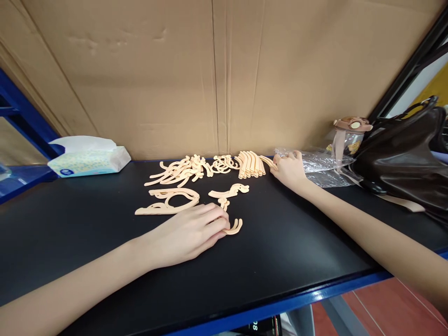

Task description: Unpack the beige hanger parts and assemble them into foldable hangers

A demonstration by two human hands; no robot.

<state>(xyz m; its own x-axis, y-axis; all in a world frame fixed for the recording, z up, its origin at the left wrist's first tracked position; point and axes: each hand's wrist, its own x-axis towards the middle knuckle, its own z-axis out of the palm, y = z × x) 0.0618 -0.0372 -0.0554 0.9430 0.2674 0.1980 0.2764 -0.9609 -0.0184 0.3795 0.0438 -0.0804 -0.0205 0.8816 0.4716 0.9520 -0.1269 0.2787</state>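
Observation:
Pale wooden puzzle pieces lie on a black tabletop [105, 261]. My left hand [191, 231] rests palm down, its fingertips pinched on a small curved piece [235, 227]. A large arched piece [168, 201] and a wavy piece [230, 191] lie just beyond it. My right hand [289, 169] reaches to the back, its fingers closed on a curved piece [269, 161] beside a neat row of curved pieces [250, 164]. A loose heap of curved pieces [185, 170] lies to the left of the row.
A tissue pack [89, 158] sits at the back left. Crinkled clear plastic [320, 163], a small bottle with a brown lid [348, 135] and a dark bag [402, 158] crowd the back right. A cardboard wall [210, 74] stands behind. The table's blue front edge [315, 294] is near.

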